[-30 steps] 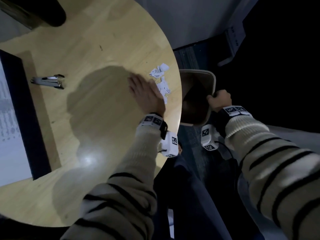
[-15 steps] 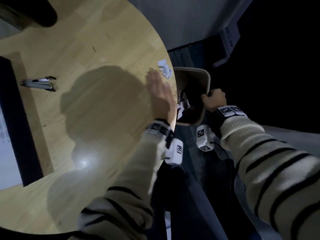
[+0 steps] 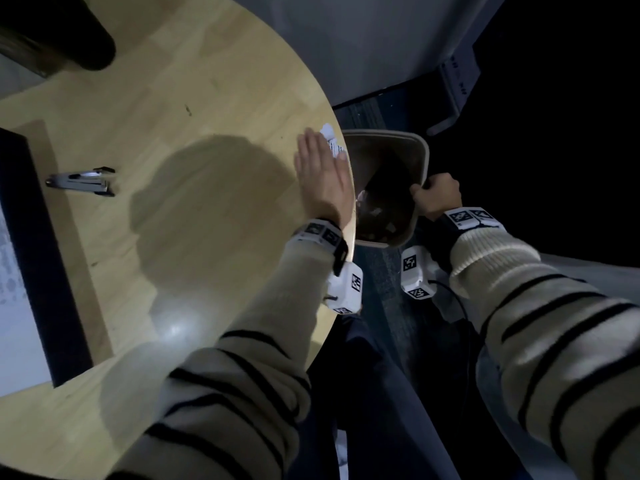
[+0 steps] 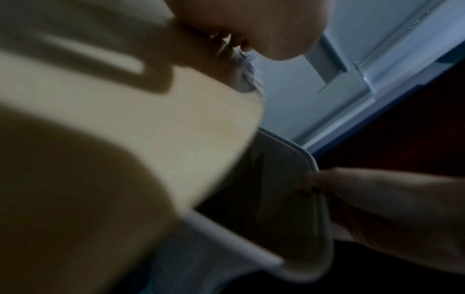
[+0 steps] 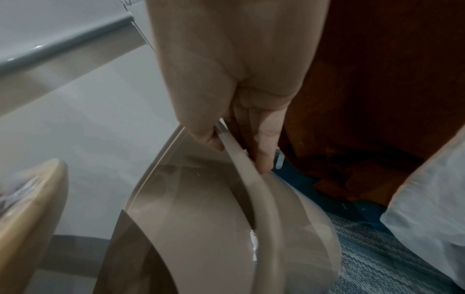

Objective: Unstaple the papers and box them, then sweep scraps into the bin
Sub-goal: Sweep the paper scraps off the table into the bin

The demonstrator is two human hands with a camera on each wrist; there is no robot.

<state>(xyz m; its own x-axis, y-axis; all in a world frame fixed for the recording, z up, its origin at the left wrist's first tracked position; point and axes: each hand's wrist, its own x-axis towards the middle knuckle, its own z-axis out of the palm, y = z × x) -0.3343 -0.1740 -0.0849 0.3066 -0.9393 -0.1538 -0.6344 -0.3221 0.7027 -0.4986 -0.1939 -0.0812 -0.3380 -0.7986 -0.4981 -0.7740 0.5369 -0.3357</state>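
My left hand (image 3: 320,169) lies flat with straight fingers on the round wooden table (image 3: 180,98), at its right edge. A few white paper scraps (image 3: 331,142) sit at its fingertips on the very rim, seen blurred in the left wrist view as scraps (image 4: 247,77). A beige bin (image 3: 420,157) is held just below and beside that edge. My right hand (image 3: 437,195) grips the bin's rim (image 5: 241,157), thumb inside, fingers outside. Several scraps (image 3: 375,216) lie at the bin's bottom.
A metal staple remover (image 3: 81,180) lies on the table's left part. A dark box with white papers (image 3: 24,258) sits at the far left edge. A dark rounded object (image 3: 69,32) stands at the top left. Carpeted floor (image 3: 381,282) lies below the bin.
My left hand swept right to the table's edge, pushing scraps over; most dropped into the bin. It has since reached forward to the last scraps on the rim. The right hand kept hold of the bin.
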